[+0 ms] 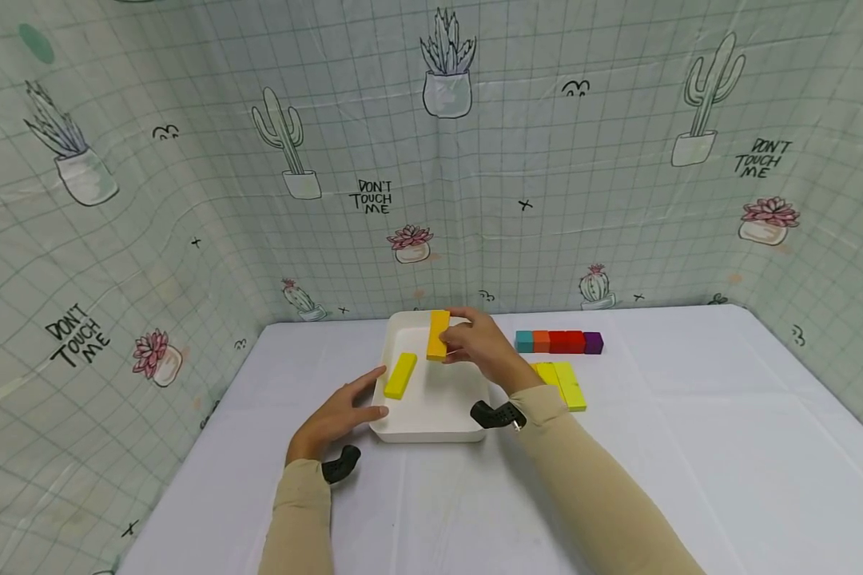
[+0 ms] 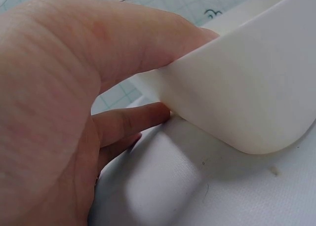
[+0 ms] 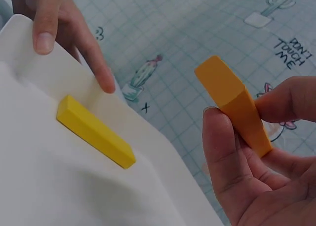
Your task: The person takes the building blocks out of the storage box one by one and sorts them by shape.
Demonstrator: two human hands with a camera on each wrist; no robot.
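My right hand (image 1: pixel 478 345) pinches a yellow-orange rectangular block (image 1: pixel 438 335) between thumb and fingers, raised over the far part of a white tray (image 1: pixel 439 436). Close up in the right wrist view, the block (image 3: pixel 237 105) is tilted and apart from the tray. A yellow block (image 1: pixel 400 376) lies inside the tray along its left side. My left hand (image 1: pixel 338 411) holds the tray's left edge; in the left wrist view one digit reaches over the rim (image 2: pixel 247 26) while other fingers (image 2: pixel 136 121) touch low on the outer wall.
Right of the tray, a row of small cubes in teal, orange, red and purple (image 1: pixel 593 343) stands on the white tabletop (image 1: pixel 690 447). Yellow-green blocks (image 1: pixel 570 387) lie in front of it, partly behind my right wrist. A patterned cloth (image 1: pixel 518 263) hangs behind and at the sides.
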